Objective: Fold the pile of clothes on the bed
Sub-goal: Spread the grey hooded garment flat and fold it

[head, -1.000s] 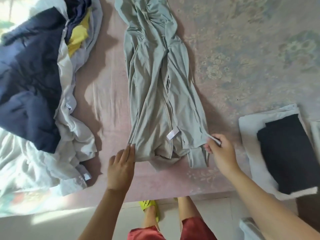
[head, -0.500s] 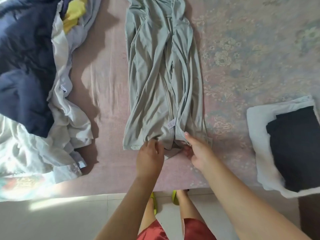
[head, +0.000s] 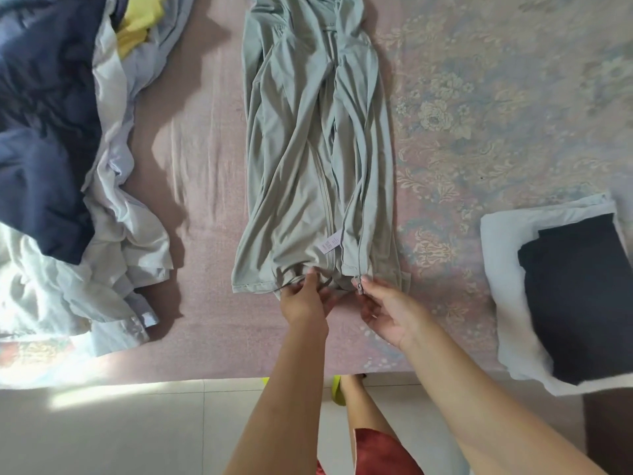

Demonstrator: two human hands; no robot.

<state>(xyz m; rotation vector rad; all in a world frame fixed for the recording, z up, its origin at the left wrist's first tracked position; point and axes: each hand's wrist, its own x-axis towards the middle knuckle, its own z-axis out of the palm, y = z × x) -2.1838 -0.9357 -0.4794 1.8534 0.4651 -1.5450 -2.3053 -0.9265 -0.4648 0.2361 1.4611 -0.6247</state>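
Note:
A grey-green zip jacket point(head: 308, 159) lies lengthwise on the pink bed point(head: 212, 173), its hem toward me and a white label point(head: 328, 244) near the zipper. My left hand point(head: 305, 299) pinches the left side of the hem at the zipper's bottom. My right hand point(head: 387, 310) pinches the zipper end point(head: 359, 281) on the right side. At the left lies the unfolded pile point(head: 61, 166): dark navy, pale blue-white and yellow garments.
A folded stack point(head: 507, 255) of white cloth with a black garment point(head: 575, 296) on top sits at the bed's right front corner. The bed's front edge runs just below my hands, with tiled floor point(head: 137, 433) beneath. My legs and yellow-green slippers point(head: 339, 392) show there.
Both hands came together at the middle of the jacket's hem: the left from the hem's left corner, the right from the right edge. The jacket lies straighter and flatter.

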